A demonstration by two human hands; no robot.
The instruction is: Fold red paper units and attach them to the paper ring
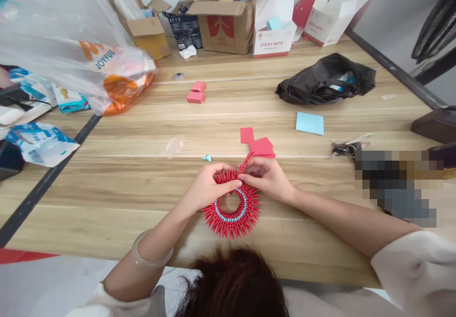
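A ring of red folded paper pieces (231, 229), with a light blue row round its inside, sits near the table's front edge. My left hand (208, 184) is closed on the ring's far left side, thumb on top. My right hand (267, 177) pinches a narrow row of red folded paper pieces (245, 162) at the ring's far side. Whether that row is joined to the ring I cannot tell, as my fingers cover its lower end. Just beyond lie red paper squares (261, 147). A small light blue folded paper piece (207, 158) rests left of them.
Two pink-red paper blocks (195, 98) and a blue sticky note pad (309, 123) lie farther off. A black plastic bag (326, 79) is at the right, a clear plastic bag (121, 70) at the left. Cardboard boxes (226, 27) and a sticky note box (272, 43) line the back.
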